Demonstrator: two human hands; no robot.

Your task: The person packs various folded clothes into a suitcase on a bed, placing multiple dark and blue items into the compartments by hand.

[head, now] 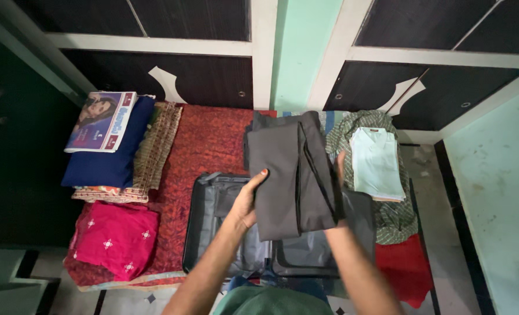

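left hand (246, 201): fingers gripping the folded grey trousers (288, 175)
right hand (340, 175): holding their other edge
below: open grey suitcase (213, 204) on the bed (207, 140)

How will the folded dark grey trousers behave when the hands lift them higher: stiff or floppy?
The folded dark grey cloth trousers are probably floppy: their edges hang unevenly between the left hand and right hand. They seem light, since fingers alone support them. The folds may slip open above the open grey suitcase.
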